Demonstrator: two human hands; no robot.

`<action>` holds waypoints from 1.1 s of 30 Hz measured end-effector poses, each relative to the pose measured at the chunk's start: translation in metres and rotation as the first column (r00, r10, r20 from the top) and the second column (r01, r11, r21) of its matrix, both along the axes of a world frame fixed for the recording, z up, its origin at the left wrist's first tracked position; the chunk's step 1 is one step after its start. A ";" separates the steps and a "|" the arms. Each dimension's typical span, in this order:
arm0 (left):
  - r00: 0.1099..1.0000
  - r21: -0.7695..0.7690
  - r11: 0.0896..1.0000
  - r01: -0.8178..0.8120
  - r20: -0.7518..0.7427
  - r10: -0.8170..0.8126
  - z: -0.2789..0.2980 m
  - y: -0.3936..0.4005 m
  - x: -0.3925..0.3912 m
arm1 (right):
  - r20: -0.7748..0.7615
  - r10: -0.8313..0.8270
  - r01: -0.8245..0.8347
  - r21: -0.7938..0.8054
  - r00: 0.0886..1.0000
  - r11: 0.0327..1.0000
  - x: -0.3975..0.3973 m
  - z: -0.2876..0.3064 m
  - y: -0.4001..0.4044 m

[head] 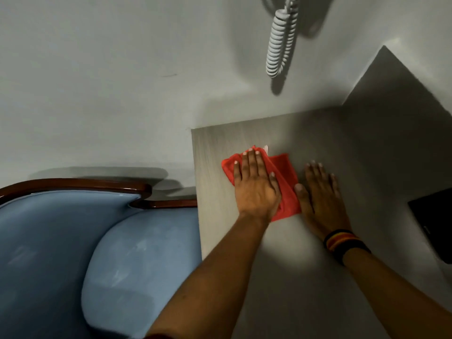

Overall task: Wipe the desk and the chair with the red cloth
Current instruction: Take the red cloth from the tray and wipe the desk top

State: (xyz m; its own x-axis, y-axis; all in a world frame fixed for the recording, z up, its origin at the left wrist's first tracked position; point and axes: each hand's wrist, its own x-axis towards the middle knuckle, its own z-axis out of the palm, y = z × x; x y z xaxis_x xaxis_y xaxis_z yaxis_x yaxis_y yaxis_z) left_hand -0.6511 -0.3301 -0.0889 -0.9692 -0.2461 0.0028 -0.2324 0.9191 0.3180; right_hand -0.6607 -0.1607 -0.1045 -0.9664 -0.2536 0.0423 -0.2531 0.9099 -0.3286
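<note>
**Flat palm on red cloth at the desk's left corner**

The desk (305,277) is a pale grey slab with a fine wood-grain print, its left edge straight and its far-left corner square. On it, close to that corner, lies the red cloth (285,182), a soft, napped rag folded into a rough rectangle with a creased ridge running across it. The left hand (256,187) lies spread flat on top of the cloth, fingers straight and slightly fanned, palm pressing down rather than gripping. The right hand (320,199) rests open and flat on the bare desk just beside the cloth, its thumb touching the cloth's right edge; it holds nothing. A striped woven wristband (344,243) in black, red and yellow circles the right wrist.

Left of the desk stands the chair (73,253), padded in smooth blue fabric with a rounded cushion and a curved, glossy dark-wood frame. A pale coiled cord (281,42) hangs against the matte grey wall (110,81). A flat black object (433,223) sits at the desk's right edge.
</note>
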 end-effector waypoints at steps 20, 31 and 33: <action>0.991 -0.066 0.989 0.131 -0.025 -0.133 -0.007 -0.003 0.186 | -0.011 0.010 -0.008 0.138 1.000 0.990 0.002 0.004 -0.003; 0.989 -0.019 0.993 0.113 -0.097 -0.114 -0.011 0.070 0.288 | 0.027 0.024 -0.026 0.097 0.999 0.995 0.010 0.017 -0.004; 0.982 -0.010 0.986 0.164 -0.098 -0.164 -0.011 0.094 0.342 | 0.033 0.019 -0.022 0.092 0.999 0.996 0.017 0.021 -0.002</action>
State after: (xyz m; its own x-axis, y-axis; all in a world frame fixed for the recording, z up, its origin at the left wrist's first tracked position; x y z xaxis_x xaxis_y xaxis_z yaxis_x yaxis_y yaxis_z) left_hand -0.3087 -0.2361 -0.1004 -0.9914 -0.0837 0.1007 -0.0461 0.9427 0.3303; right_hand -0.6437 -0.1625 -0.0839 -0.9614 -0.2750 -0.0132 -0.2630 0.9314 -0.2517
